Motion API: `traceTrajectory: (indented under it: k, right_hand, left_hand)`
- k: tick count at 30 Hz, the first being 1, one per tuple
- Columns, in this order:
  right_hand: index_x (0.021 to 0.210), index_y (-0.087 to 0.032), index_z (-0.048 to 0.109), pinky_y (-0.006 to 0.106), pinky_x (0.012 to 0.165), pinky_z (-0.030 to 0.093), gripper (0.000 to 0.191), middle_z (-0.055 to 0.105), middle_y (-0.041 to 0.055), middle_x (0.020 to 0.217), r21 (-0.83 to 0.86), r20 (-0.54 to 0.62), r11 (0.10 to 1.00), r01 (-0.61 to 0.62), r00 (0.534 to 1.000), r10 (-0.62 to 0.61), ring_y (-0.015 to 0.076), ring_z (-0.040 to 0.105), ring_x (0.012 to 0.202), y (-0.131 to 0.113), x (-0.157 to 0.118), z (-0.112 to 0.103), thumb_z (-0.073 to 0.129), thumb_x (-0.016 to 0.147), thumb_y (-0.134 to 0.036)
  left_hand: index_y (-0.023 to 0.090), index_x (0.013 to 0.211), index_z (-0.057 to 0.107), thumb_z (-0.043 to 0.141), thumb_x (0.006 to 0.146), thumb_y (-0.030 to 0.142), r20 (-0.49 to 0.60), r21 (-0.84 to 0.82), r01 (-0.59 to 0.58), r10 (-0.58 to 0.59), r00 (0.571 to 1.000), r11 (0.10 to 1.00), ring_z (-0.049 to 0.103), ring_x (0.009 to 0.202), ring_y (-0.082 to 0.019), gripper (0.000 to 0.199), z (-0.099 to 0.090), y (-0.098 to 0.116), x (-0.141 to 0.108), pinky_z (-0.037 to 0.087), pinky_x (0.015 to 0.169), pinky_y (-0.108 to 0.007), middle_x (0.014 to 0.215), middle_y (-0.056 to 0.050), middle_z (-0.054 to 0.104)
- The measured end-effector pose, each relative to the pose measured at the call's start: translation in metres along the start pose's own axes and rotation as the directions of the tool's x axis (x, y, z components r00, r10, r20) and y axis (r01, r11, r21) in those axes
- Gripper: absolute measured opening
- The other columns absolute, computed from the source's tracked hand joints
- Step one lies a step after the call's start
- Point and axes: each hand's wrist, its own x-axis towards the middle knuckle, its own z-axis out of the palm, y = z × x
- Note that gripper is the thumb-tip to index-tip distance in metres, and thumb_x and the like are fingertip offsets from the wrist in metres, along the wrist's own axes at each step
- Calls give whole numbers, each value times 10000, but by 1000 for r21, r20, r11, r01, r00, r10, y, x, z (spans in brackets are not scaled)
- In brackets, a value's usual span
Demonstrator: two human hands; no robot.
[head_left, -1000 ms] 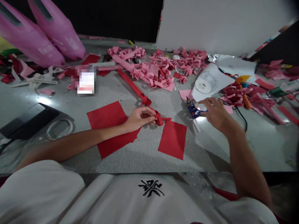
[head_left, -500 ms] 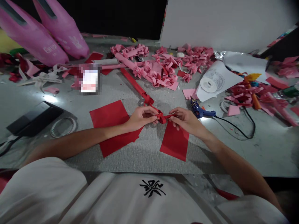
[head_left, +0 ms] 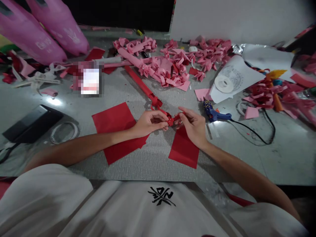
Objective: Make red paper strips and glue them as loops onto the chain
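Observation:
A small looped red paper strip is between my two hands, above the grey mat. My left hand pinches its left part with thumb and fingers. My right hand grips the right end of the strip between thumb and fingertips. Just beyond lies a rolled red paper stick with curled red loops at its near end. A large red sheet lies partly under my left forearm. A smaller red sheet is below my right hand, partly covered by it.
A blue glue gun with a black cord lies to the right. Pink paper flowers are heaped at the back. A ribbon spool rests on a white paper. Left are a black box, a tape ring and pink bottles.
My right hand has turned and its fingers have shifted on the strip, its end now angled upward. My left hand keeps its pinch. The whole view has shifted slightly.

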Motion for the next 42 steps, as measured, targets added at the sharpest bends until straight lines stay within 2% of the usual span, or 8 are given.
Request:
traceTrajectory:
  k: [5,7,12,15,19,24,38,42]
  right_hand:
    - [954,-256,560,325,599,668,301,766,17,877,-10,-36,997,76,996,-77,177,746,699,-1,-3,1,765,894,-470]
    - [946,-254,589,328,613,676,279,762,16,881,-15,-19,995,94,995,-94,178,749,714,0,-6,2,781,887,-448]
    - [985,-258,702,318,627,672,206,778,37,1054,-107,38,982,157,987,-154,179,756,811,6,-10,-1,786,894,-423]
    - [1004,-268,744,360,726,683,169,786,33,1062,-220,59,951,219,976,-211,191,762,854,7,-10,-4,750,926,-417]
    - [1034,-291,778,399,874,661,117,799,29,1068,-386,141,841,379,925,-352,204,764,944,4,-9,-6,698,972,-349]
    - [1042,-305,789,423,921,647,146,810,29,1054,-446,215,731,517,855,-473,217,772,973,4,-6,-9,651,1000,-289]
    - [1276,-337,734,426,978,647,336,767,26,1255,-436,423,623,650,759,-496,216,752,1112,19,-1,-27,604,1009,-180]
    - [1296,-315,724,433,993,639,337,756,44,1283,-469,476,593,654,753,-454,222,738,1149,22,1,-30,583,1020,-181]
  left_hand:
    - [128,979,705,835,869,364,-8,3,0,0,1000,1000,776,750,-161,290,0,0,2,646,739,-269,811,-52,766]
    - [127,977,712,842,860,377,-13,-1,11,-11,1000,1000,775,747,-166,305,-1,0,2,653,737,-282,816,-53,764]
    - [126,979,713,845,856,375,12,-10,48,-48,999,999,772,731,-166,308,-3,2,2,659,738,-292,827,-61,770]
    - [135,971,714,852,843,392,26,-14,64,-63,998,998,771,736,-167,319,-3,3,3,662,743,-302,837,-56,771]
    - [142,969,731,858,831,399,28,-4,72,-72,997,997,773,760,-169,319,-4,3,3,662,742,-299,873,-60,777]
    - [139,964,730,854,835,404,34,-1,64,-64,997,998,772,749,-170,320,-3,4,3,658,714,-288,843,-55,767]
    - [127,969,738,849,846,371,17,15,65,-65,998,998,767,735,-164,295,-4,2,3,660,712,-286,838,-60,768]
    - [121,1029,734,854,840,366,11,-10,99,-99,995,995,782,766,-188,332,-1,5,2,666,704,-303,913,-89,789]
